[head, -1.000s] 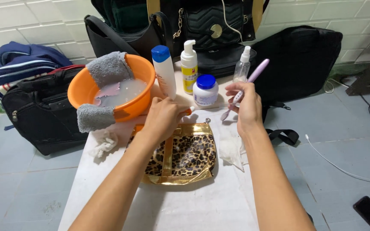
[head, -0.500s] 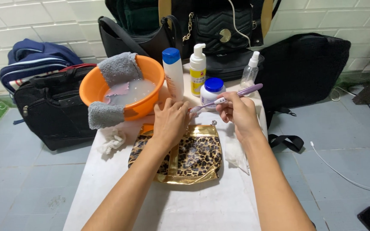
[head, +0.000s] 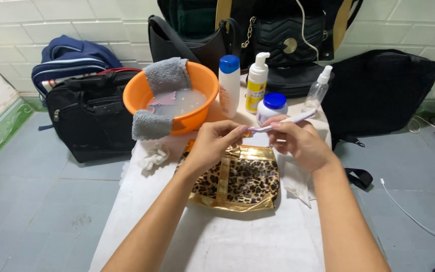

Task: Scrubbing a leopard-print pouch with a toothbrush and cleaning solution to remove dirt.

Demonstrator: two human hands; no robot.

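My right hand (head: 300, 143) grips a pale lilac toothbrush (head: 290, 121) held level, its head pointing left. The fingertips of my left hand (head: 212, 143) pinch at the brush head near the middle. Both hands hover just above a leopard-print pouch with gold trim (head: 240, 184), which lies flat on the white-covered table (head: 217, 236). Behind my hands stand a small white jar with a blue lid (head: 272, 107), a white bottle with a blue cap (head: 228, 85), a yellow-and-white pump bottle (head: 256, 83) and a clear spray bottle (head: 318, 90).
An orange basin (head: 197, 80) of cloudy water with grey cloths (head: 166, 74) over its rim stands at the back left. A crumpled white rag (head: 153, 157) lies beside it. Black bags (head: 91, 113) and a blue backpack (head: 71, 55) sit on the tiled floor around the table.
My right hand has lowered the toothbrush from upright to level and brought it toward the left hand. My left hand has lifted off the pouch to meet the brush head.
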